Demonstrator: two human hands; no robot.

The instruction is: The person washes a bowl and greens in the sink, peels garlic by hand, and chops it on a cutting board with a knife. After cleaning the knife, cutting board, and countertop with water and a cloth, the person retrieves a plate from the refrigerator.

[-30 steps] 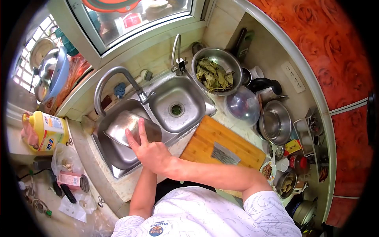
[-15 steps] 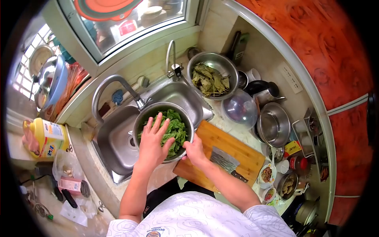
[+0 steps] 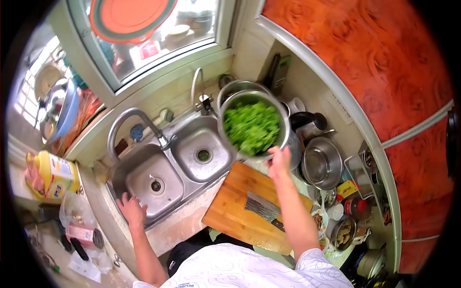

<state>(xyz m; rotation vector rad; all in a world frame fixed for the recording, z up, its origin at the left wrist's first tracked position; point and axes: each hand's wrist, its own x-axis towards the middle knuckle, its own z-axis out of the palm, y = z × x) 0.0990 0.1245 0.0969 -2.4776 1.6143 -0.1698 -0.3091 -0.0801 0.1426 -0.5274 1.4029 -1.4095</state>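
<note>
My right hand [image 3: 279, 163] grips the near rim of a stainless steel bowl [image 3: 284, 126], thumb over the edge. Chopped leafy greens [image 3: 252, 126] fill this bowl. It is up at the back right of the sink, in front of another metal bowl [image 3: 240, 85] and covering most of it. Over the front left corner of the double sink [image 3: 178, 168] is my left hand [image 3: 132, 210], fingers apart and holding nothing. A cleaver [image 3: 261, 209] lies on the wooden cutting board [image 3: 230, 201], partly behind my right forearm.
A curved faucet [image 3: 128, 113] and a thinner tap [image 3: 196, 86] rise behind the sink. To the right stand a steel pot [image 3: 322, 163], a red-capped jar [image 3: 354, 207] and small dishes of food. A yellow jug [image 3: 55, 173] stands on the left ledge.
The bowl of greens has moved from over the sink to the back right in my right hand. My left hand has left the greens and swung down left to the sink's edge.
</note>
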